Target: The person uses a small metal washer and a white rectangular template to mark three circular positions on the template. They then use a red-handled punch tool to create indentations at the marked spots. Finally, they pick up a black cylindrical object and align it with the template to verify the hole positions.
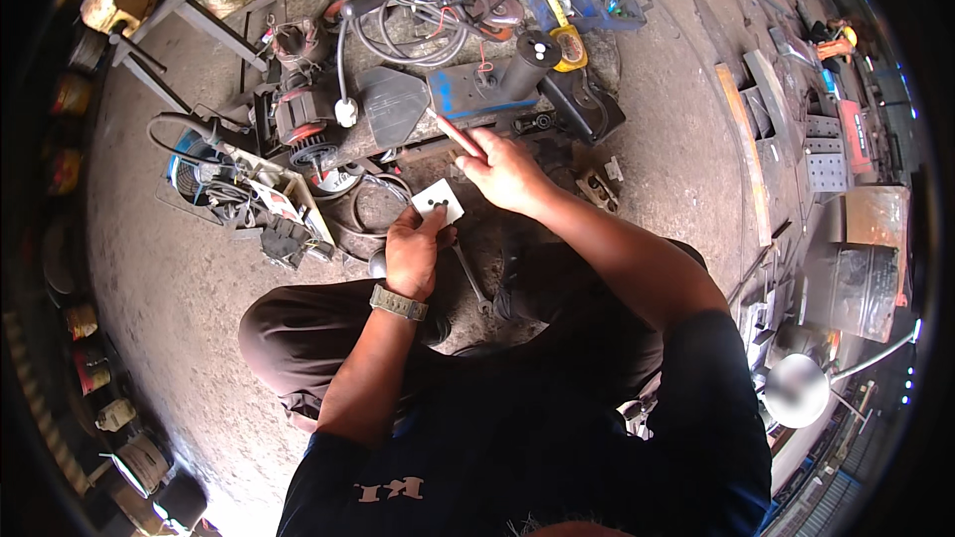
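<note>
A white square plate with dark holes, looking like a power socket point(447, 193), is pinched in my left hand point(410, 257), the thumb across its face. My right hand point(512, 177) grips a slim screwdriver-like tool point(459, 135) with a reddish handle. Its thin tip points up and left, over the edge of a dark flat metal plate point(391, 105) on the low bench. The tool is apart from the socket. Beside the metal plate lies a steel piece with blue paint point(453, 97); a black cylinder point(532, 60) stands at its right.
Tangled cables point(423, 30) cover the bench's far part, near a yellow tape measure point(569, 48). A disassembled motor point(301, 117) sits at its left. A wrench point(472, 280) lies between my legs. Metal scraps and a long wooden strip point(746, 154) are on the right.
</note>
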A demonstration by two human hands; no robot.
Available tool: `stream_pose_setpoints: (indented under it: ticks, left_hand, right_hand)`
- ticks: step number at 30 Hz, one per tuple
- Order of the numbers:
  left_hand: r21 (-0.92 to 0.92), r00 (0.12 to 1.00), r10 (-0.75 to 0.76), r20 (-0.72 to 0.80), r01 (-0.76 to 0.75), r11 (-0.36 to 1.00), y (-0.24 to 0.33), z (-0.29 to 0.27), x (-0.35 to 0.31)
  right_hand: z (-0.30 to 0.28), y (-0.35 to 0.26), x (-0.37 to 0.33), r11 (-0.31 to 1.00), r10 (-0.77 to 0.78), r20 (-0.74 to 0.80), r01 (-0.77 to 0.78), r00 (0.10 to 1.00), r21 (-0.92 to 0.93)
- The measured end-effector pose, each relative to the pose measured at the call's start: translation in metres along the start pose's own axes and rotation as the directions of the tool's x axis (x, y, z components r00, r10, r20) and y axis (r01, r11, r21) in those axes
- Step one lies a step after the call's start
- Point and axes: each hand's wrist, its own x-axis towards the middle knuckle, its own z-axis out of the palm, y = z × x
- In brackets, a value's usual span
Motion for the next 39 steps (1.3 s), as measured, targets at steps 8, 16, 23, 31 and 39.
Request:
stream_pose_setpoints:
  ticks: [8, 16, 23, 31, 39]
  left_hand:
    - [0.193, 0.97, 0.229, -0.083, -0.21, 0.958, -0.011, 0.006, 0.021]
    - [0.159, 0.968, 0.241, -0.067, -0.228, 0.961, -0.006, 0.012, 0.02]
    - [0.145, 0.962, 0.271, -0.035, -0.263, 0.954, -0.004, 0.012, 0.016]
    - [0.06, 0.954, 0.298, -0.034, -0.296, 0.953, -0.005, 0.014, 0.013]
    - [0.088, 0.949, 0.307, -0.065, -0.302, 0.949, 0.0, 0.017, 0.013]
  right_hand:
    - [0.005, -0.016, 0.031, 0.926, -0.146, -0.03, 0.126, 0.989, -0.354]
    - [0.035, -0.003, 0.055, 0.834, -0.219, -0.277, 0.032, 0.936, -0.551]
    - [0.035, 0.005, 0.04, 0.883, -0.217, -0.296, 0.058, 0.93, -0.466]
    - [0.027, -0.003, -0.006, 0.886, -0.074, -0.241, -0.047, 0.968, -0.461]
    - [0.027, -0.016, 0.006, 0.88, -0.153, -0.266, 0.009, 0.952, -0.475]
